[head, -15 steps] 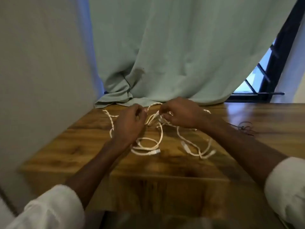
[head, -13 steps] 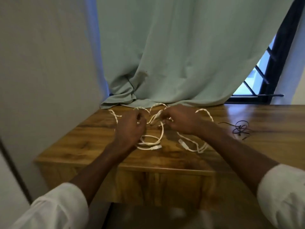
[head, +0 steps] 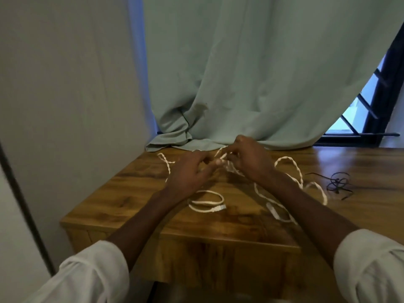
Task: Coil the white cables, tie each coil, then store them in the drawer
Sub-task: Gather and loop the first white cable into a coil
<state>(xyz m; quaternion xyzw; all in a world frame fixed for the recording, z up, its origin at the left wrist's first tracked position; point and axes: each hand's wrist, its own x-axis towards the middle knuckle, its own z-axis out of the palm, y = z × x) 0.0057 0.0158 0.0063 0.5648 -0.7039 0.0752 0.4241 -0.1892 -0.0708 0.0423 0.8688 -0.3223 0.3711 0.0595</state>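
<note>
Both hands (head: 220, 165) pinch tangled white cables (head: 290, 171)

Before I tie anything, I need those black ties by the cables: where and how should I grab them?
Take the black ties at the tangled loops in the middle, coming from above with the right hand; the thin ends lie flat on the wooden top, harder to pinch.

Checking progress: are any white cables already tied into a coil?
No. The white cables lie loose and tangled on the wooden table, and the black ties sit unused beside them.
</note>
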